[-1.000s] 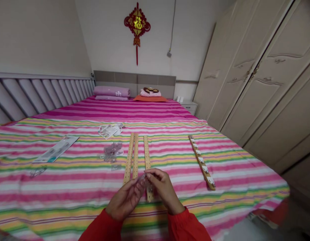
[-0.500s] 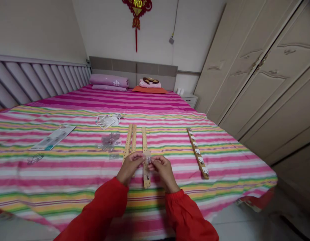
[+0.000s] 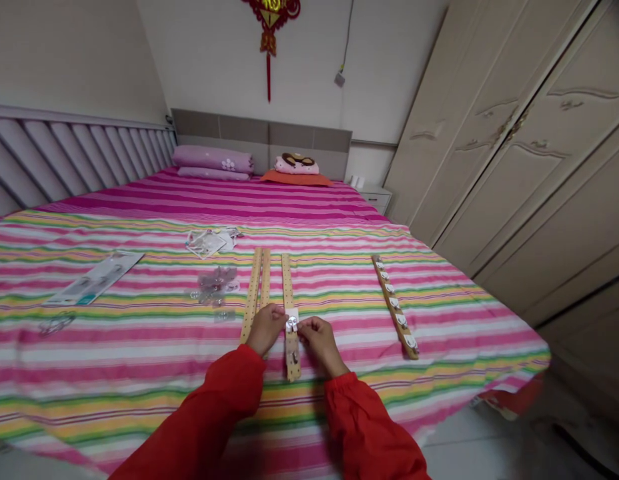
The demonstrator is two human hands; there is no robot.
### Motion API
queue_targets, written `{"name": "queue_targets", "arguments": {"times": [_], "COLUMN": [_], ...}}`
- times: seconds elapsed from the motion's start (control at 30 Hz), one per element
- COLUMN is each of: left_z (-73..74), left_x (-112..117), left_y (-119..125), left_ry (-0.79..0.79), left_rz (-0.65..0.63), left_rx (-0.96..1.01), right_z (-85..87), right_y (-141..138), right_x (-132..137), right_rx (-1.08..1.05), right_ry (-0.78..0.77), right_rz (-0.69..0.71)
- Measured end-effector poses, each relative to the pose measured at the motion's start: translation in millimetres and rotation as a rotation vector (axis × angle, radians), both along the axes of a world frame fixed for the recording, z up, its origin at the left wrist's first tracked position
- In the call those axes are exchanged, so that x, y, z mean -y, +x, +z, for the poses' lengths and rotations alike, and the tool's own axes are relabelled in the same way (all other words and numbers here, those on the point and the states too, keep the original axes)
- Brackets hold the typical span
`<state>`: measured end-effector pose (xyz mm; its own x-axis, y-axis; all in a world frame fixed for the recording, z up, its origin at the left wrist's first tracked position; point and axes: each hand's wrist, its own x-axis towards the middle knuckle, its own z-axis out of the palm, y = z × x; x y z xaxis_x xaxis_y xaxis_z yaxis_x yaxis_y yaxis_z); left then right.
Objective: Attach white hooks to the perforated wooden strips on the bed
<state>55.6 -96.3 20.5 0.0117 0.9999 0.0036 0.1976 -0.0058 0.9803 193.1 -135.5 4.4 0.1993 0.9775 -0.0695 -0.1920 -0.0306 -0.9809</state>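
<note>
My left hand (image 3: pixel 266 329) and my right hand (image 3: pixel 319 343) meet over a perforated wooden strip (image 3: pixel 291 353) lying on the bed. Between their fingertips, a small white-backed adhesive hook with a metal part (image 3: pixel 292 325) sits against that strip, and both hands hold it there. Below it, another small hook (image 3: pixel 293 357) appears on the same strip. Just left of my left hand lie two more perforated wooden strips (image 3: pixel 252 293). To the right, a wooden strip with a row of white hooks (image 3: pixel 393 307) lies apart from my hands.
A pile of clear hooks (image 3: pixel 214 287) lies left of the strips. Behind it is torn packaging (image 3: pixel 204 243), and further left are a printed card (image 3: pixel 94 279) and a loose hook (image 3: pixel 57 323). The striped bedspread (image 3: pixel 414 313) ends at a right edge near a wardrobe (image 3: pixel 509 147).
My hands have come lower and closer to the strip. The hook now lies against the wood, with its white backing showing. The view has tilted slightly downward.
</note>
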Motion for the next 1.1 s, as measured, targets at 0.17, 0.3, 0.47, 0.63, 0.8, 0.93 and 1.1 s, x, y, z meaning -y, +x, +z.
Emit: {"name": "queue_targets", "arguments": {"times": [0.17, 0.3, 0.47, 0.63, 0.8, 0.93, 1.1], "left_z": [0.1, -0.9, -0.8, 2.4, 6.2, 5.4, 0.2], "left_x": [-1, -1, -4, -6, -3, -1, -3], "left_y": [2, 2, 3, 5, 5, 6, 6], "left_ry": [-0.003, 0.017, 0.004, -0.022, -0.048, -0.045, -0.026], "left_rz": [0.004, 0.024, 0.022, 0.025, 0.011, 0.005, 0.005], "left_rx": [-0.109, -0.186, -0.251, -0.271, -0.338, -0.390, -0.423], "right_z": [-8.6, -12.8, -13.6, -11.2, -10.6, -12.0, -14.3], "right_y": [1, 0, 0, -1, -1, -1, -2], "right_x": [-5, -5, -7, -9, -9, -10, -11], "right_rx": [0.098, 0.156, 0.190, 0.228, 0.262, 0.295, 0.330], "right_ry": [0.005, 0.012, -0.005, -0.037, -0.056, -0.066, -0.070], "right_rz": [-0.017, -0.035, -0.048, -0.045, -0.039, -0.052, -0.062]}}
